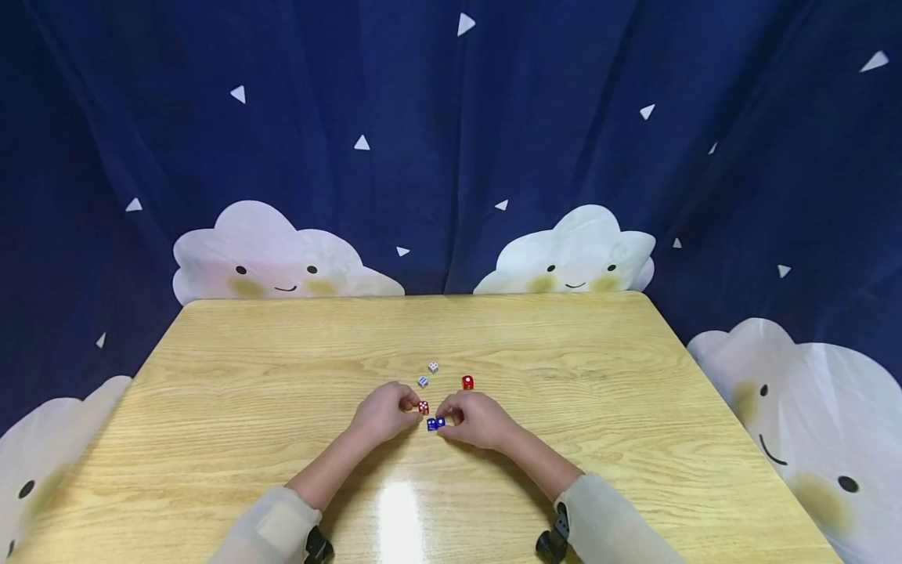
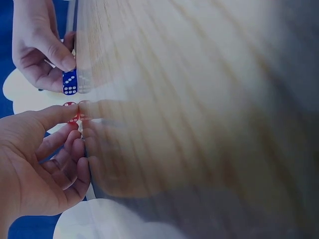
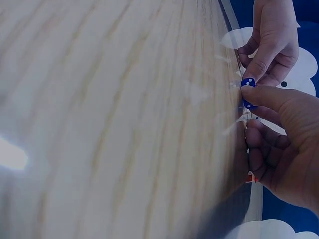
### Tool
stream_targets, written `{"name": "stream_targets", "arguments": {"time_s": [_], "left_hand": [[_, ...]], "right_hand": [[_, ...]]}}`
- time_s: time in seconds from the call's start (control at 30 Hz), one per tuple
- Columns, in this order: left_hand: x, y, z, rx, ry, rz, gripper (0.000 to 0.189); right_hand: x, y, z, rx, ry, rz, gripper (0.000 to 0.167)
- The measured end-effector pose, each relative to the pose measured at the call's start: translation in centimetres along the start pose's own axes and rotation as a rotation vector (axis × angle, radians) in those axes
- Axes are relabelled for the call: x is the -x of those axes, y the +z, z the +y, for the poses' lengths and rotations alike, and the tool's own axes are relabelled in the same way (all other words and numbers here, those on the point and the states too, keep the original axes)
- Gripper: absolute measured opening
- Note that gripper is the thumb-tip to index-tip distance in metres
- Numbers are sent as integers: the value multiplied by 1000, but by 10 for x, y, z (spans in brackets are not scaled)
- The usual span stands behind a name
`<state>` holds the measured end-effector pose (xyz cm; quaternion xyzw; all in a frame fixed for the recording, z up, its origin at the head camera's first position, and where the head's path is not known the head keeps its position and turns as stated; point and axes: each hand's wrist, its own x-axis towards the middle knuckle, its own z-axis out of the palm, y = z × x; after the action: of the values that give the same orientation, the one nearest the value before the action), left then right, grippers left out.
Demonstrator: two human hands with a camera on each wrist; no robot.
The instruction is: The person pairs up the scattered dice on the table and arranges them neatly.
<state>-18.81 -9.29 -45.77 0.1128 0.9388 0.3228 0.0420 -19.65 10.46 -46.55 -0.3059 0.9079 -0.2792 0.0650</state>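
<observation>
Left hand (image 1: 384, 412) pinching red die (image 1: 423, 407), right hand (image 1: 478, 420) pinching blue die (image 1: 441, 422)

The red die is sitting just past the other blue die (image 1: 431, 424); the pinched blue die is touching its right side. Both hands are crowding close, so one bump could be knocking the blue dice apart.

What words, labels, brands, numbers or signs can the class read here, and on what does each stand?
No words, labels, brands or written numerals can be read; only pips.
Six pips: a face of one blue die.
Three pips, diagonal: a face of the blue die beside it.
One large pip: the far red die.
Too small to count surely: pips on the white dice and the near red die.
</observation>
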Motion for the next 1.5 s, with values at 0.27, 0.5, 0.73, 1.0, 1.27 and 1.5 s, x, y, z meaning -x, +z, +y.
{"name": "stream_targets", "arguments": {"time_s": [0.27,0.5,0.73,1.0,1.27,1.5], "left_hand": [[-1,1,-1,16,2,-1,14],[-1,-1,0,15,-7,-1,16],[-2,-1,-3,23,2,-3,15],[2,-1,-3,38,60,22,13],[1,3,-4,53,0,-3,15],[0,3,-4,67,-13,-14,16]], "right_hand": [[2,-5,0,-21,3,-16,20],[6,-15,4,-10,6,9,21],[12,-24,15,13,22,57,15],[19,-36,24,18,106,120,10],[21,-38,34,34,147,165,9],[17,-36,39,31,211,201,8]]}}
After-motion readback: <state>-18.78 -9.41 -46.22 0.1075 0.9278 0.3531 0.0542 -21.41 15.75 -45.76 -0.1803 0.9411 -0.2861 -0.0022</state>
